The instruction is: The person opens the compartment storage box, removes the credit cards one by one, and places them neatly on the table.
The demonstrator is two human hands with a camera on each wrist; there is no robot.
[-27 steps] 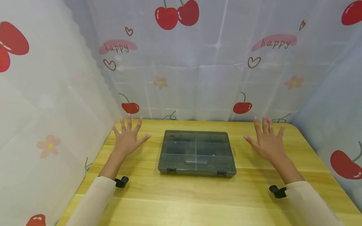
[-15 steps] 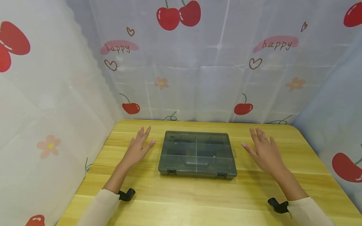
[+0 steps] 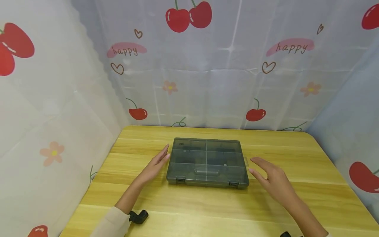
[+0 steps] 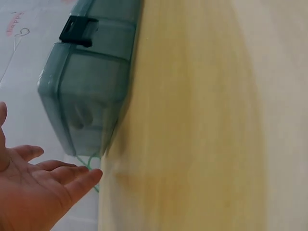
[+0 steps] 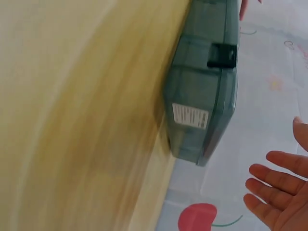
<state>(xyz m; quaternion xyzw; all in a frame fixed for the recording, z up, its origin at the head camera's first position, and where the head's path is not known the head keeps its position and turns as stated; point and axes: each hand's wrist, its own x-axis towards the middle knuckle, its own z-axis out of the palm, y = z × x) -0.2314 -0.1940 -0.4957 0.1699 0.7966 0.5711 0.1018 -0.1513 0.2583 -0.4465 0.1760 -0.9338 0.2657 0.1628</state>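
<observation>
A dark translucent plastic organizer box (image 3: 206, 161) with a divided interior lies with its lid down on the table, two black latches along its near side. My left hand (image 3: 154, 168) is just off the box's left side, fingers extended. To the right of the box, my right hand (image 3: 273, 179) is held with fingers relaxed and thumb apart, a small gap from its edge. The left wrist view shows my left palm (image 4: 38, 192) beside the box's end. In the right wrist view, a barcode label (image 5: 190, 115) sits on the box's end, near my right fingers (image 5: 272, 175).
The light wooden table (image 3: 189, 210) carries the box near its middle. A white curtain (image 3: 207, 92) printed with cherries, hearts and flowers stands behind the table and along both sides. A black wrist camera (image 3: 138, 217) is strapped at my left sleeve.
Both hands have come down and inward from a raised, spread-finger pose to either side of the box. The box stays where it was on the table.
</observation>
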